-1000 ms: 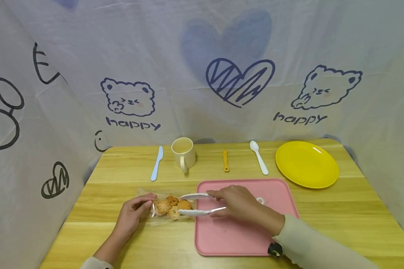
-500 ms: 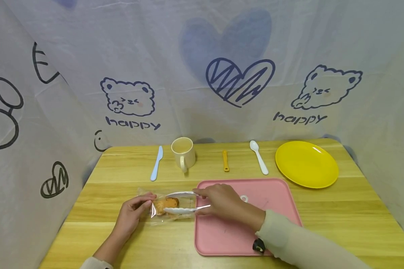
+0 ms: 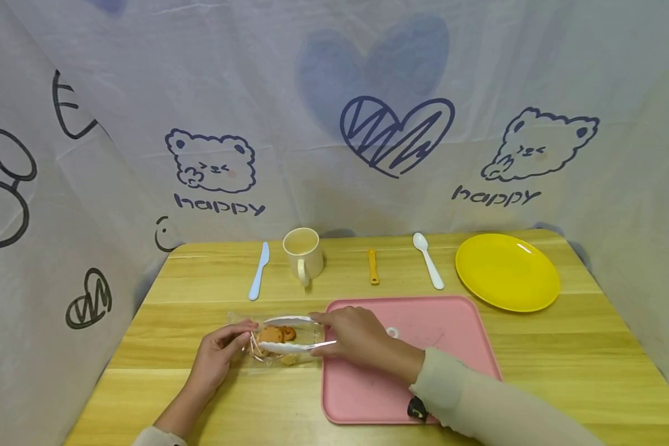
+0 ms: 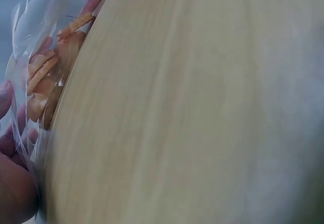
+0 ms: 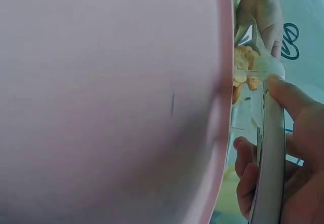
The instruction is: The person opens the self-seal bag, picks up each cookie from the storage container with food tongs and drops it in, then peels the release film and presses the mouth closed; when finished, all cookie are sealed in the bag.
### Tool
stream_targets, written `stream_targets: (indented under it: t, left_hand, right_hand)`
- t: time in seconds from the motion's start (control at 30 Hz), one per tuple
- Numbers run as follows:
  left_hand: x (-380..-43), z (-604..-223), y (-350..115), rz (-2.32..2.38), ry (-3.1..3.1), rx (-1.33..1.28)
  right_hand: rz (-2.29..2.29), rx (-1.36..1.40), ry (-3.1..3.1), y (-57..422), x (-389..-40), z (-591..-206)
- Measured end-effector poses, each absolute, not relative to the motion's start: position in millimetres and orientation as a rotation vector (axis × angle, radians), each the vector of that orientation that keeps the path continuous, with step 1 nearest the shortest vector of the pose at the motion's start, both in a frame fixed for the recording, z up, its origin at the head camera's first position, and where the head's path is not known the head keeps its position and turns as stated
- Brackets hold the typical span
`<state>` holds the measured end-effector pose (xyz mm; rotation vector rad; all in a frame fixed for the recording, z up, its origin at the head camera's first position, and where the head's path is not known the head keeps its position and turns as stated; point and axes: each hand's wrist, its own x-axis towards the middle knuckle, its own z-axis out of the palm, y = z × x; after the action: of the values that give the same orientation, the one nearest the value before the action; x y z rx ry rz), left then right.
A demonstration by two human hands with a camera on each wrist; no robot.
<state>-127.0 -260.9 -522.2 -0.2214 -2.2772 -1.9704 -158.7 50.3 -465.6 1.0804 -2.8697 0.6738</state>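
My left hand (image 3: 217, 356) pinches the left end of a clear plastic bag (image 3: 312, 358) lying on the table. Inside the bag are several cookies (image 3: 271, 335); the left wrist view shows them bunched behind the crinkled film near the fingers. White tongs (image 3: 281, 347) reach into the bag from its right side, their two arms spread on either side of the cookies. My right hand (image 3: 357, 337) grips the tongs, thumb on one arm and fingers on the other, as the right wrist view shows. The palm of the right hand hides part of the tongs.
Under the right forearm lies a pink tray (image 3: 368, 396). Along the back stand a blue knife (image 3: 259, 272), a cream mug (image 3: 306, 260), a short orange handle-like piece (image 3: 373, 267), a white spoon (image 3: 430, 263) and a yellow plate (image 3: 507, 272). A printed cloth hangs behind.
My right hand has moved left, pushing the tongs deeper into the bag. The cookies have shifted and bunched toward the left hand, which has stayed in place.
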Motion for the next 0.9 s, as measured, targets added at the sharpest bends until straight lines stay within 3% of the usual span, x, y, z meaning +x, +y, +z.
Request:
stream_targets:
  t: [0.9]
  left_hand:
    - [-125.4,-520.5,-262.3,-1.982,-2.352,-0.193]
  right_hand:
    - [0.685,0.912,-2.996,105.4,-139.0,-460.3]
